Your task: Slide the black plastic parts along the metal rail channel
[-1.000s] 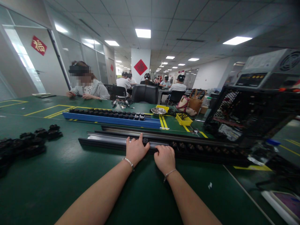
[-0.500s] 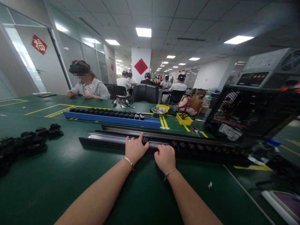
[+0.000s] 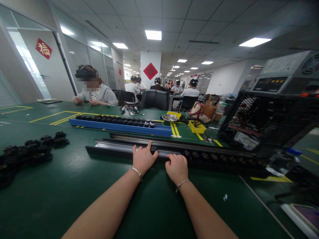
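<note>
A long black rail with a shiny metal channel (image 3: 113,147) runs across the green table in front of me. My left hand (image 3: 144,158) rests on this rail, with a small black round part (image 3: 154,148) between its thumb and index finger. To the right, my right hand (image 3: 177,167) has its fingers curled over the rail's near edge. Beyond it, a row of black parts (image 3: 209,156) sits in the channel. The undersides of both hands are hidden.
Behind lies a blue rail (image 3: 119,126) lined with black parts. Loose black parts (image 3: 27,149) are heaped at left. A metal bowl (image 3: 169,118), a yellow bin (image 3: 196,127) and an open computer case (image 3: 264,122) stand at right. A co-worker (image 3: 94,89) sits across the table.
Both hands keep nearly the same place on the rail and the black part stays between the left fingers. The whole view has shifted slightly.
</note>
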{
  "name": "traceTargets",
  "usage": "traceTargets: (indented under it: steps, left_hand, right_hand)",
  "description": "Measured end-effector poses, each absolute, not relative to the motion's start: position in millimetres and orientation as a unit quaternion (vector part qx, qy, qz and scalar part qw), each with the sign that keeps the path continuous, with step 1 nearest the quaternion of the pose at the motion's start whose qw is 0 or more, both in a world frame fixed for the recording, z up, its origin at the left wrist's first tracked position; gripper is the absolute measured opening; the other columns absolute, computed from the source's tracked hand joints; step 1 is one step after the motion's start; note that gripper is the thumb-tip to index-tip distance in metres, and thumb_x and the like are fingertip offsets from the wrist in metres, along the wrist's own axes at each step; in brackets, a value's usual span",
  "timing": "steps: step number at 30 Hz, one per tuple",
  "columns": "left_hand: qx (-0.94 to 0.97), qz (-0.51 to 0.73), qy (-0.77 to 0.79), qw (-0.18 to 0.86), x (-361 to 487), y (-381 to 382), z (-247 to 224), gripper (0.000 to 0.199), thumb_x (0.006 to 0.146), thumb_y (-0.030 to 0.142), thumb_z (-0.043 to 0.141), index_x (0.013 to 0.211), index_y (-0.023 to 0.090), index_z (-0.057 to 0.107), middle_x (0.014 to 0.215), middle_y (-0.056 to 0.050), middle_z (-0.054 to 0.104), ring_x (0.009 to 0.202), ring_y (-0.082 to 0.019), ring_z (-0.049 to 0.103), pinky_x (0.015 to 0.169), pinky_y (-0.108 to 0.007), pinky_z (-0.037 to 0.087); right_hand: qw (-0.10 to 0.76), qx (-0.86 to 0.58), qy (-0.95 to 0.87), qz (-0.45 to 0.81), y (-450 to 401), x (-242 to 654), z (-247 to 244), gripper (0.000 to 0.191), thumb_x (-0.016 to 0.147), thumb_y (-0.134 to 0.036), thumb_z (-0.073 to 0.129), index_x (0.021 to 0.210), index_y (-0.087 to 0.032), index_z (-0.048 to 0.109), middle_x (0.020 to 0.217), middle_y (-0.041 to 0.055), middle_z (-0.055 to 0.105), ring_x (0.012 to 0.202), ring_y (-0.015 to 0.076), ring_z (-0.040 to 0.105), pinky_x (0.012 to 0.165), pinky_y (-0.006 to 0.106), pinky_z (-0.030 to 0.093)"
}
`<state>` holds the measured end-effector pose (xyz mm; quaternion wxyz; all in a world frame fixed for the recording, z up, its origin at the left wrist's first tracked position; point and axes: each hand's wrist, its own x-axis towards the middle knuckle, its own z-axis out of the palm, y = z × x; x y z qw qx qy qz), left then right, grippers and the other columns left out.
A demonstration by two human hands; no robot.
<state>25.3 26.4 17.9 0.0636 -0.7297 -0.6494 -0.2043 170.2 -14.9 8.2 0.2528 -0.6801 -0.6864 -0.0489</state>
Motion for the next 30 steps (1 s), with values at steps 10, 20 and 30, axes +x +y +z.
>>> traceTargets:
  steps: [10, 20, 30]
  left_hand:
    - [-0.726, -0.205, -0.653, 0.070, 17, 26, 18, 0.058, 0.083, 0.053, 0.038, 0.133, 0.024, 0.045, 0.090, -0.010, 0.071, 0.097, -0.027, 0.058, 0.102, -0.048, 0.019]
    - [-0.727, -0.187, -0.657, 0.069, 16, 25, 20, 0.057, 0.084, 0.053, 0.037, 0.133, 0.024, 0.044, 0.094, -0.010, 0.070, 0.097, -0.026, 0.059, 0.095, -0.040, 0.028]
    - [-0.727, -0.187, -0.657, 0.075, 11, 29, 17, 0.057, 0.084, 0.053, 0.037, 0.132, 0.023, 0.046, 0.089, -0.011, 0.070, 0.091, -0.025, 0.061, 0.088, -0.038, 0.034]
  right_hand:
    - [0.242, -0.683, -0.688, -0.050, -16, 170, 10, 0.027, 0.075, -0.015, 0.046, 0.091, -0.022, 0.067, 0.087, 0.0014, 0.067, 0.088, 0.0154, 0.054, 0.094, 0.030, 0.024]
    - [0.240, -0.682, -0.689, -0.052, -15, 171, 9, 0.027, 0.075, -0.015, 0.046, 0.091, -0.022, 0.067, 0.088, 0.0020, 0.067, 0.088, 0.0156, 0.054, 0.093, 0.030, 0.024]
    - [0.249, -0.680, -0.689, -0.041, -15, 171, 9, 0.028, 0.075, -0.015, 0.045, 0.091, -0.022, 0.067, 0.087, 0.0027, 0.067, 0.088, 0.0163, 0.054, 0.093, 0.030, 0.025]
